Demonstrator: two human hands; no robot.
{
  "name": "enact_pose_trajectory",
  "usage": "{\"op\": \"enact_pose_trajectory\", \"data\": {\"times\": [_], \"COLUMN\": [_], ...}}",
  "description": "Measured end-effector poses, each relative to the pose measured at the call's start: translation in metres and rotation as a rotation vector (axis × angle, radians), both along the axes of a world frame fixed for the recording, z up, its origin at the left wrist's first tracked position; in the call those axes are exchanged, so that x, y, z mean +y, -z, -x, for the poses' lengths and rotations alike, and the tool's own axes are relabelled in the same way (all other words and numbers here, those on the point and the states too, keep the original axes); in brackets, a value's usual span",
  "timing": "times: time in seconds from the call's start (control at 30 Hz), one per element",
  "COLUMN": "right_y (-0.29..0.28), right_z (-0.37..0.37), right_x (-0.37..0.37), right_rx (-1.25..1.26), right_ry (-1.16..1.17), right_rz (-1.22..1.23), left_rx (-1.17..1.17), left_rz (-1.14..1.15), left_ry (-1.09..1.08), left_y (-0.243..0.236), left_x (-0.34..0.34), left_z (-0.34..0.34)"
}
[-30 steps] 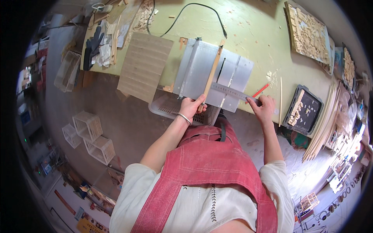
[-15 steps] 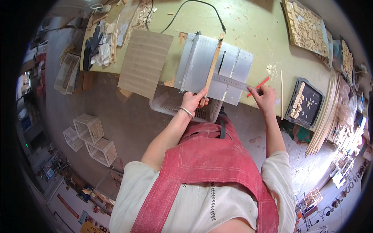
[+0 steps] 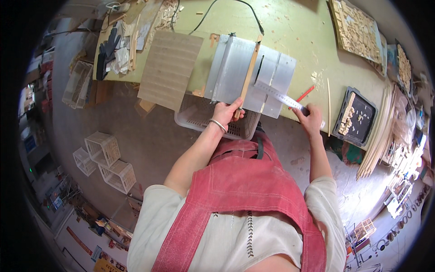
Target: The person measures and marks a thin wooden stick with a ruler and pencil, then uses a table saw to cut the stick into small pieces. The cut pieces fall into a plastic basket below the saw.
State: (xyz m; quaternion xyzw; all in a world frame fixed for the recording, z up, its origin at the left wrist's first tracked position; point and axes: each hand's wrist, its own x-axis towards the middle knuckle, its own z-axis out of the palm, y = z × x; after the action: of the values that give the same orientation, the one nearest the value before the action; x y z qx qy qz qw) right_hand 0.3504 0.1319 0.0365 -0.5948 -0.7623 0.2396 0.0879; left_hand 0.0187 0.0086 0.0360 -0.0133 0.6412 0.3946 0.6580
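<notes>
My left hand (image 3: 228,112) grips the near end of a wooden strip (image 3: 250,72) that lies across a flat metal saw table (image 3: 240,54). A dark slot (image 3: 259,68) runs through the metal just right of the strip. Between thumb and fingers, my right hand (image 3: 311,119) pinches one end of a steel ruler (image 3: 278,96). The ruler's far end reaches over the metal plate near the slot, apart from the wooden strip. Close to my right hand, a red pencil-like stick (image 3: 304,94) rests on the green bench.
Cardboard (image 3: 170,70) lies left of the metal table, and a plastic basket (image 3: 190,120) sits below its front edge. To the right are a thin wooden stick (image 3: 329,106), a black tray (image 3: 358,115) of small wood pieces and a board of wooden blocks (image 3: 358,31). A black cable (image 3: 226,2) loops behind.
My right hand has moved slightly right and nearer to me, drawing the ruler away from the wooden strip and tilting it. My left hand stays on the strip.
</notes>
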Motion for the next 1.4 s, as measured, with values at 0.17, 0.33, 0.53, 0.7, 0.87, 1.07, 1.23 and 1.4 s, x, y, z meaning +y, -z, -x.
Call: {"op": "enact_pose_trajectory", "data": {"times": [0.17, 0.33, 0.53, 0.7, 0.87, 1.07, 1.23, 1.4], "right_y": [-0.036, -0.041, -0.027, -0.022, -0.01, -0.009, -0.053, -0.071], "right_z": [0.04, 0.145, 0.196, 0.203, 0.209, 0.212, 0.182, 0.157], "right_x": [-0.067, -0.092, -0.094, -0.097, -0.105, -0.107, -0.097, -0.006], "right_rx": [0.003, 0.253, 0.028, -0.064, -0.076, -0.039, -0.008, 0.165], "right_ry": [0.059, -0.164, -0.255, -0.246, -0.18, -0.101, -0.013, 0.09], "right_rz": [0.256, 0.124, -0.053, -0.08, -0.112, -0.067, 0.072, -0.167], "left_rx": [-0.038, -0.102, -0.64, -0.592, -0.555, -0.371, -0.12, 0.674], "left_rz": [0.007, 0.04, -0.077, -0.146, -0.131, -0.046, -0.032, -0.562], "left_ry": [0.059, 0.058, -0.001, 0.025, 0.008, -0.165, 0.117, 0.393], "left_y": [0.018, 0.013, 0.098, 0.09, 0.106, 0.056, 0.011, -0.029], "left_x": [-0.004, 0.005, -0.007, -0.001, -0.002, 0.01, -0.013, 0.012], "left_z": [0.009, 0.014, 0.021, 0.012, 0.009, -0.007, 0.017, 0.045]}}
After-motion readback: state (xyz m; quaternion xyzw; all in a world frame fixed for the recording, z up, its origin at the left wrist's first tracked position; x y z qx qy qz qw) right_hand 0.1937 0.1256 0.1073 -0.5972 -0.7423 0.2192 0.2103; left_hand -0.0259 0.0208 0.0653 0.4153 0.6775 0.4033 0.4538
